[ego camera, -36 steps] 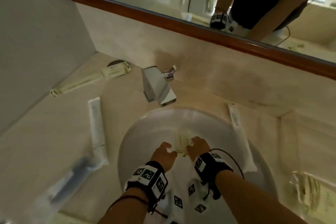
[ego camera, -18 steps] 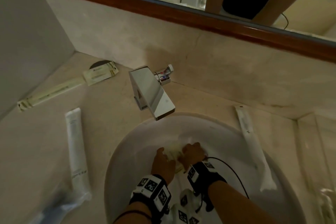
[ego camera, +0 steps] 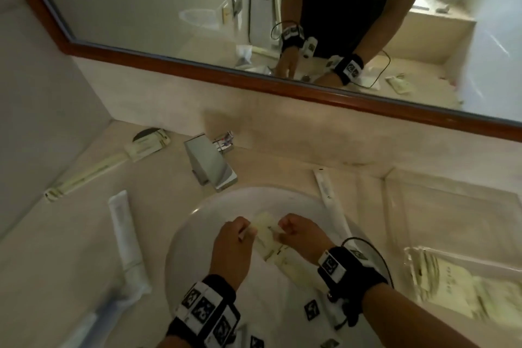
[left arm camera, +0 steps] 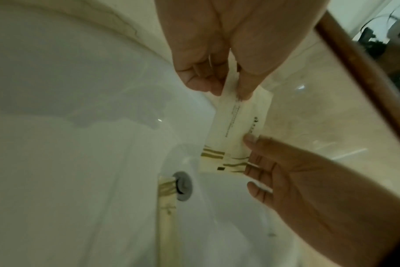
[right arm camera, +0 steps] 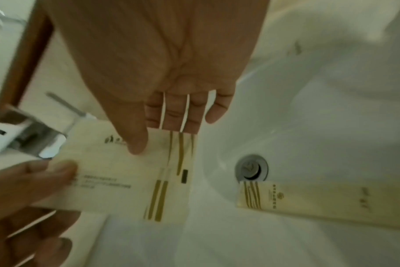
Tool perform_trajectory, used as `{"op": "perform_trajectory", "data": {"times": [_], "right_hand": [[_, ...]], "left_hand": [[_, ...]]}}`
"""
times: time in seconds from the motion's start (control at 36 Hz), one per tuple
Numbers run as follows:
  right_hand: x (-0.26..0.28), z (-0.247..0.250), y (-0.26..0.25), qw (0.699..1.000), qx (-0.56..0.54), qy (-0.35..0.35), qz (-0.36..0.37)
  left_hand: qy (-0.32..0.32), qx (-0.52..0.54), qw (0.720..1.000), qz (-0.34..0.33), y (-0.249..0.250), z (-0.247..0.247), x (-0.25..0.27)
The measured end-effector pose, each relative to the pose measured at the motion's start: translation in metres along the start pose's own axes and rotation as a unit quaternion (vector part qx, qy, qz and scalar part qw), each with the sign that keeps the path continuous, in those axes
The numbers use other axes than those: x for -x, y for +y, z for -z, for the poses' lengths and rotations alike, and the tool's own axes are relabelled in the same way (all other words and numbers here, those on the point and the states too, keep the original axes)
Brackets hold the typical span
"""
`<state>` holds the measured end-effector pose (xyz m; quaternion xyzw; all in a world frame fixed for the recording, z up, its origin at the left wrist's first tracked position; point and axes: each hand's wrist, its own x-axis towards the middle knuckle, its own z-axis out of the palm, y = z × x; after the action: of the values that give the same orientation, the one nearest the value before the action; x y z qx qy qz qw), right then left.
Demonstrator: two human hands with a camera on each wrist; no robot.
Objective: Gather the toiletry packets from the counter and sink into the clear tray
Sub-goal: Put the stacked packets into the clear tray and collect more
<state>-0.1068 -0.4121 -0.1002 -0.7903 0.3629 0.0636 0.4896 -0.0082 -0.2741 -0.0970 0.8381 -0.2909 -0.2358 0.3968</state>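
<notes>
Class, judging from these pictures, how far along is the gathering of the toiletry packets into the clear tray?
Done: the clear tray at the right already holds several cream packets. In hand: the left hand and right hand pinch cream packets above the sink. Left: a long packet beside the drain, a white tube and other packets on the counter.

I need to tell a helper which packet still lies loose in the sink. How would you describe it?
Look into the white sink, at the metal drain. The long cream packet lies flat, one end at the drain. Unlike the cream packets gripped by both hands above, nothing touches it.
</notes>
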Motion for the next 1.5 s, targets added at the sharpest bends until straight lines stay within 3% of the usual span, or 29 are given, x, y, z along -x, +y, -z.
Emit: {"op": "perform_trajectory", "data": {"times": [0.14, 0.22, 0.31, 0.44, 0.64, 0.75, 0.94, 1.06, 1.19, 1.25, 1.39, 1.5], "right_hand": [[0.058, 0.047, 0.009, 0.992, -0.105, 0.058, -0.029], [0.097, 0.078, 0.025, 0.953, -0.271, 0.122, -0.066], [0.138, 0.106, 0.048, 0.922, -0.354, 0.116, -0.105], [0.2, 0.141, 0.102, 0.909, -0.34, 0.199, -0.137], [0.25, 0.159, 0.19, 0.841, -0.38, 0.304, -0.237], [0.255, 0.171, 0.223, 0.809, -0.386, 0.359, -0.26], [0.222, 0.186, 0.256, 0.787, -0.376, 0.392, -0.292], [0.207, 0.19, 0.257, 0.788, -0.377, 0.372, -0.315], [0.196, 0.2, 0.252, 0.813, -0.365, 0.328, -0.314], [0.191, 0.198, 0.252, 0.814, -0.347, 0.341, -0.318], [0.186, 0.186, 0.246, 0.775, -0.33, 0.415, -0.343], [0.189, 0.181, 0.242, 0.8, -0.318, 0.399, -0.316]], "left_hand": [[-0.054, 0.148, 0.987, 0.036, 0.054, -0.016, 0.028], [-0.087, 0.233, 0.966, 0.072, 0.088, -0.044, 0.043], [-0.116, 0.282, 0.949, 0.076, 0.122, -0.08, 0.058], [-0.203, 0.247, 0.946, 0.056, 0.156, -0.15, 0.086], [-0.289, 0.168, 0.94, 0.067, 0.182, -0.236, 0.123], [-0.274, 0.124, 0.952, 0.054, 0.201, -0.269, 0.13], [-0.244, 0.059, 0.968, -0.026, 0.22, -0.3, 0.117], [-0.246, 0.011, 0.969, -0.037, 0.218, -0.308, 0.107], [-0.265, -0.004, 0.964, -0.015, 0.212, -0.313, 0.098], [-0.268, -0.004, 0.963, -0.009, 0.212, -0.313, 0.096], [-0.278, 0.005, 0.961, 0.003, 0.214, -0.307, 0.096], [-0.281, 0.01, 0.96, -0.005, 0.22, -0.289, 0.098]]}}
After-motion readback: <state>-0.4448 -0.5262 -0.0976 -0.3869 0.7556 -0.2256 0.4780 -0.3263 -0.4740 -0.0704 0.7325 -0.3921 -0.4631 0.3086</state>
